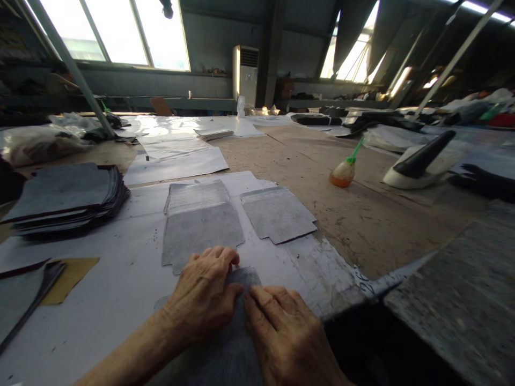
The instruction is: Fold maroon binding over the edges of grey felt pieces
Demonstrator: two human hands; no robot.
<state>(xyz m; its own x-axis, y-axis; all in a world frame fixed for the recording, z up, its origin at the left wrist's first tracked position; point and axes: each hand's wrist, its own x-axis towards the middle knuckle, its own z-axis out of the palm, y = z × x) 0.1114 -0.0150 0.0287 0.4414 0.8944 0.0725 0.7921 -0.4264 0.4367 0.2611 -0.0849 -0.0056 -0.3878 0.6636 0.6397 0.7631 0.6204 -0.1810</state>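
A grey fabric piece (225, 351) lies at the table's near edge under both hands. My left hand (207, 292) has its fingers curled on the piece's upper part, thumb toward the right hand. Close beside it, my right hand (281, 327) rests with fingers together on the piece's right edge; its fingertips press or pinch there. Just beyond the hands are two flat grey pieces, a larger one (203, 225) with a lighter band on top and a notched one (278, 214) to its right. White paper (116, 268) lies beneath them.
A stack of grey pieces (68, 195) stands at the left, with a yellow-brown sheet (70, 279) nearer. At the right are a small bottle (343, 172) with a green nozzle, a white stand with a black handle (418, 163), and a grey felt-like surface (462, 305).
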